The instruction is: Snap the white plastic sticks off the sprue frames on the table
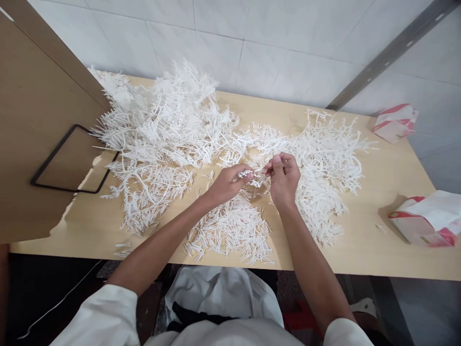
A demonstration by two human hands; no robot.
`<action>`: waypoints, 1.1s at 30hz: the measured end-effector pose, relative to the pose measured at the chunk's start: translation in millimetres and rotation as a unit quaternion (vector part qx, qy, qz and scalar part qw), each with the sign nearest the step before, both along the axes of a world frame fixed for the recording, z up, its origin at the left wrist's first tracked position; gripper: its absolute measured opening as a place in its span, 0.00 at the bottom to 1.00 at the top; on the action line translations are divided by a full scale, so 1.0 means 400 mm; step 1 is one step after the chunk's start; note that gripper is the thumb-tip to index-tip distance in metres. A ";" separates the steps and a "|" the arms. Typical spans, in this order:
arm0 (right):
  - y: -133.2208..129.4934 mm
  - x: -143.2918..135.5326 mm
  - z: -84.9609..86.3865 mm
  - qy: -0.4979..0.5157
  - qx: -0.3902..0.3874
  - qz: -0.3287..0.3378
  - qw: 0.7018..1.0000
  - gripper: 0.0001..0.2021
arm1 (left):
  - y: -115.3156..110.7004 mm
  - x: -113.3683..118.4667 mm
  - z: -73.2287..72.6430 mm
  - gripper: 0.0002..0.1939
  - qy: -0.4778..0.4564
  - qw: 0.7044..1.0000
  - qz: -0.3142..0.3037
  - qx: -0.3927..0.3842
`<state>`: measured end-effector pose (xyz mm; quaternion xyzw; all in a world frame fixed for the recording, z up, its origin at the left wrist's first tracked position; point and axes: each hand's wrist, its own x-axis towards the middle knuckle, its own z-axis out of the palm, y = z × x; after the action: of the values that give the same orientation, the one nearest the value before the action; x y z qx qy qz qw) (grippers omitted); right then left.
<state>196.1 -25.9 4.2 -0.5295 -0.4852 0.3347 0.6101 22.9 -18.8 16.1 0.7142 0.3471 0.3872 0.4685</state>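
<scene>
My left hand [230,182] is closed on a small white branched plastic piece [246,174], pinched between thumb and fingers. Just to its right, my right hand [284,177] has thumb and fingertips pressed together at the other end of this piece; what exactly lies in the pinch is too small to make out. Both hands are above the middle of the table. Around them lie a tall heap of white branched pieces [173,115] at the back left, another pile of branched pieces [324,163] on the right, and a low pile of short white bits [234,228] in front.
A brown cardboard panel [43,105] stands at the left, with a black rectangular frame [66,156] against it. Two red-and-white paper boxes [428,221] are at the right. The tiled wall [273,57] and a perforated metal post [382,62] bound the wooden table [378,250] behind.
</scene>
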 end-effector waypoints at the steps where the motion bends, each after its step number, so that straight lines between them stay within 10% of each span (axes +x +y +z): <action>1: 0.000 0.005 0.002 -0.052 0.008 -0.008 0.999 0.11 | -0.003 0.003 0.001 0.12 -0.008 1.000 0.002 -0.010; 7: -0.027 -0.019 0.018 -0.309 0.122 -0.093 0.939 0.11 | -0.004 0.006 -0.004 0.16 -0.027 0.994 0.092 0.051; 20: -0.039 -0.024 0.028 -0.079 -0.011 0.153 0.985 0.10 | -0.018 0.006 -0.010 0.22 0.020 0.994 0.026 0.104; 33: -0.043 -0.018 0.028 -0.164 0.021 0.065 0.984 0.07 | -0.008 -0.002 0.007 0.09 0.024 0.977 0.113 0.178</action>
<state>189.0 -43.1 15.2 -0.5318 -0.6190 0.2723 0.5099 22.1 -22.0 18.8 0.7511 0.3622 0.4763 0.2788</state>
